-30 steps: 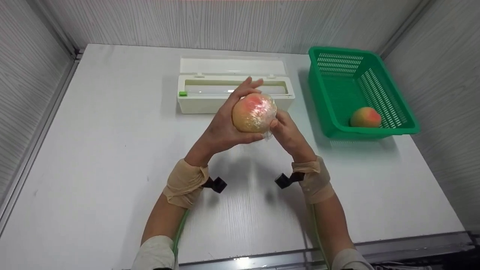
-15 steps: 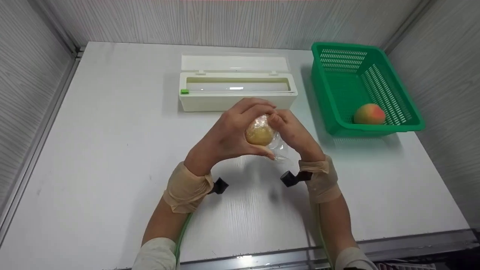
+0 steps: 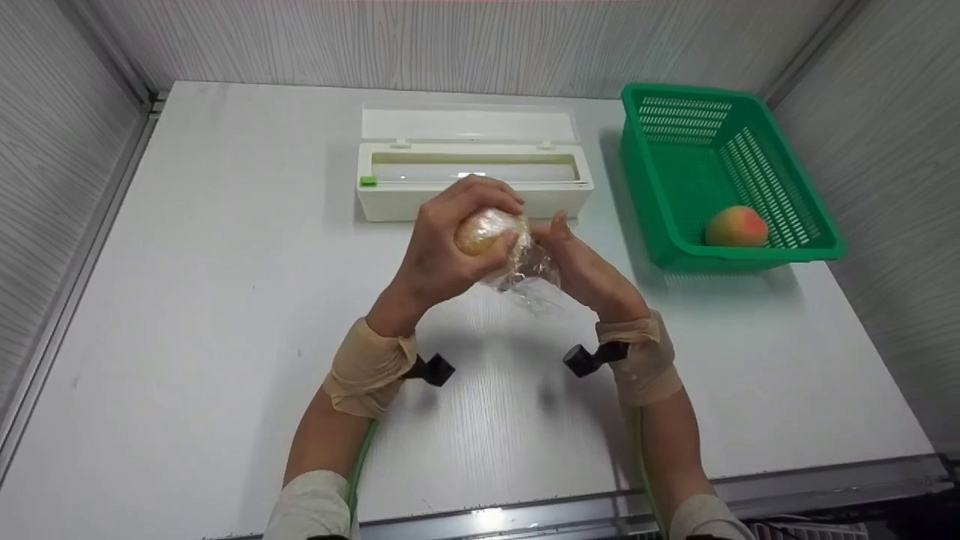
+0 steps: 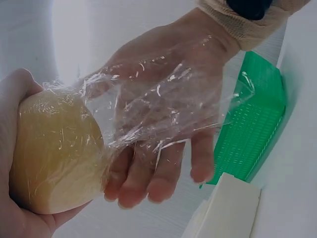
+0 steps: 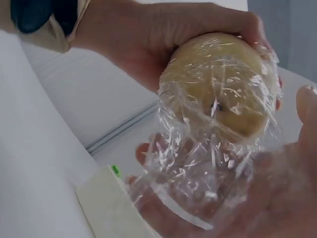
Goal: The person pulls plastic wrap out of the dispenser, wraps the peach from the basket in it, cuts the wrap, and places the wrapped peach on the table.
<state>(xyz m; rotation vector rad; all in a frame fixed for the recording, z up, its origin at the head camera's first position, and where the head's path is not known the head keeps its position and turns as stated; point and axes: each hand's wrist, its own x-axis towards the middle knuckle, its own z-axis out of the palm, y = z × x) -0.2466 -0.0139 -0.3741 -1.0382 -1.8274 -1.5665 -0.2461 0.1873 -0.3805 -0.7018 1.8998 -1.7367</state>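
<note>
My left hand [image 3: 442, 247] grips a peach [image 4: 59, 153] wrapped in clear plastic film, thumb on one side and fingers round the other. From the peach a loose, crinkled tail of plastic film [image 5: 198, 168] spreads toward my right hand [image 3: 592, 270]. That hand is held palm up to the film, fingers extended and thumb apart. In the left wrist view the film lies across its palm and fingers. Just behind both hands stands a white cling film box [image 3: 472, 202] with its lid raised and a roll inside.
A green plastic basket [image 3: 660, 217] stands at the right on the white table [image 3: 225, 337]. One more peach [image 3: 736, 226] lies in the basket's near corner. Pale panel walls [image 3: 375, 45] enclose the table at the back and sides.
The wrapped peach has turned in my left hand and come lower, its film tail now showing toward the right. My right hand has let go of it and its fingers have opened out.
</note>
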